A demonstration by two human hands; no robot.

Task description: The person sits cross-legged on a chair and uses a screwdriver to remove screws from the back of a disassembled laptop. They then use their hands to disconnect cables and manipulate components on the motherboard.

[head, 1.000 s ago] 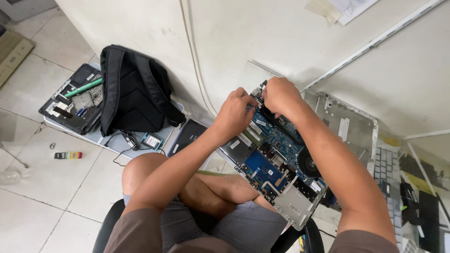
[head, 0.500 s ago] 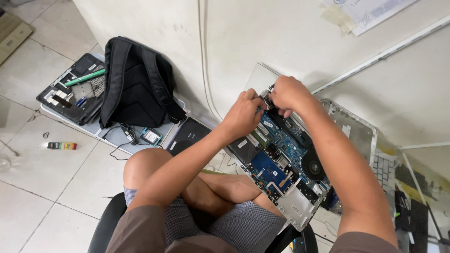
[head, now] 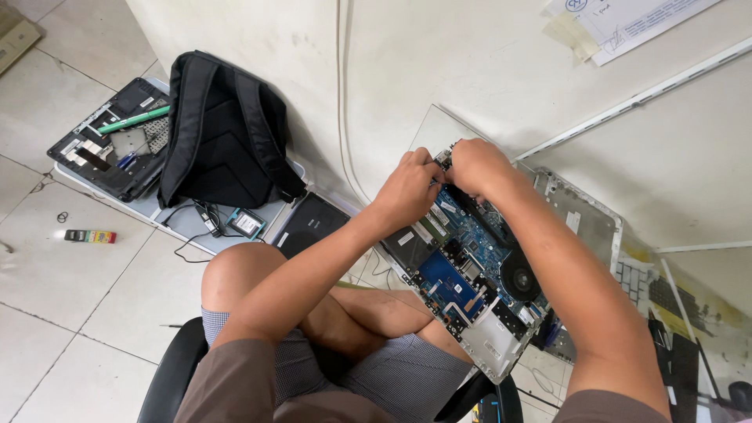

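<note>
An opened laptop (head: 486, 274), its blue circuit board and round black fan bared in a silver shell, rests on the person's lap, where the left hand (head: 409, 188) and right hand (head: 475, 166) pinch closed at its far corner, their grip hiding what they hold, beside a black backpack (head: 223, 133) on the tiled floor.

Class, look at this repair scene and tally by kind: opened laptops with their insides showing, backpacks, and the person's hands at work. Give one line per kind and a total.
Opened laptops: 2, one on the person's lap and one on the floor
Backpacks: 1, black
Hands at work: 2, left hand and right hand
Total: 5
</note>
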